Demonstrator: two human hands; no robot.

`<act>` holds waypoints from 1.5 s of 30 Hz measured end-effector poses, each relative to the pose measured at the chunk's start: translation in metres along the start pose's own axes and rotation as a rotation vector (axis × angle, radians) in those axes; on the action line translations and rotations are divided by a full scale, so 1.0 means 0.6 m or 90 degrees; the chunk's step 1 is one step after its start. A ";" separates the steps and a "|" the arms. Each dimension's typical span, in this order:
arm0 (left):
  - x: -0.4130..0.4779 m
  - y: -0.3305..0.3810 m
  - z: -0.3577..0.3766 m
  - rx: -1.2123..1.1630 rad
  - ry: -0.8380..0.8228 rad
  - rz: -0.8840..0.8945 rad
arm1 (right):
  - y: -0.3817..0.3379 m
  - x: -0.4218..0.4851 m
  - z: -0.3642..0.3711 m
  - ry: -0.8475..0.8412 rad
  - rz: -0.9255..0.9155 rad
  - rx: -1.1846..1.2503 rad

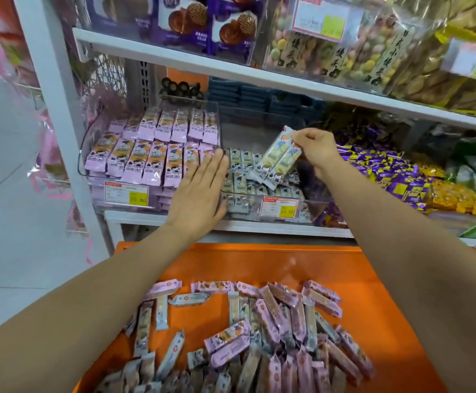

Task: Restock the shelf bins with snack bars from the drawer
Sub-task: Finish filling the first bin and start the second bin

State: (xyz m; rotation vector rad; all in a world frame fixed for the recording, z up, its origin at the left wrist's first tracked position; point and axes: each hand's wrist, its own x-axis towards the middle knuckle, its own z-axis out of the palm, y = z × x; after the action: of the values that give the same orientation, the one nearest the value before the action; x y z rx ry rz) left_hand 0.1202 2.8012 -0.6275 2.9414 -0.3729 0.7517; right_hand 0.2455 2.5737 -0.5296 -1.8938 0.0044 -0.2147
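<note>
My right hand (pixel 314 150) pinches two pale yellow-green snack bars (pixel 278 158) by their top ends, tilted above the middle clear bin (pixel 313 207), which holds several rows of the same bars. My left hand (pixel 199 191) is flat with straight fingers, pressing against the bars at that bin's left side, next to the divider. The left clear bin (pixel 87 154) is full of pink bars (pixel 151 148) standing in rows. Below, the open orange drawer (pixel 259 262) holds several loose pink and pale bars (pixel 273 327).
A shelf board (pixel 231 69) runs close above the bins, with purple cookie packs and bagged snacks on it. Purple-and-yellow wrapped candies (pixel 387 171) fill the space right of the middle bin. A white upright post (pixel 58 109) stands at left.
</note>
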 end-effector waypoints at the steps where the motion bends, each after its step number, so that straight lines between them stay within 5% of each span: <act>1: 0.001 0.002 0.001 0.006 0.010 0.000 | 0.011 0.007 0.008 -0.009 0.007 -0.022; 12: 0.000 0.010 0.012 0.023 0.020 -0.029 | 0.070 0.010 0.082 -0.184 0.047 -0.234; 22: -0.001 0.010 0.012 0.020 0.026 -0.032 | 0.078 0.005 0.099 -0.064 0.055 -0.266; 32: -0.002 0.010 0.006 0.004 -0.003 -0.029 | 0.073 -0.016 0.082 -0.100 0.082 -0.228; 42: -0.062 0.040 -0.002 -0.032 0.122 0.072 | 0.006 -0.140 0.097 -0.070 -0.231 -0.063; 45: -0.107 0.036 0.034 -0.072 0.034 0.092 | 0.014 -0.208 0.106 -0.096 -0.245 0.005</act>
State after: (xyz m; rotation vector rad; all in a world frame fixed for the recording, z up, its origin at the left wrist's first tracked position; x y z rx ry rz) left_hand 0.0696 2.7909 -0.6756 2.8062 -0.6066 0.7958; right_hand 0.1332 2.6441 -0.5753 -1.8854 -0.4644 -0.3306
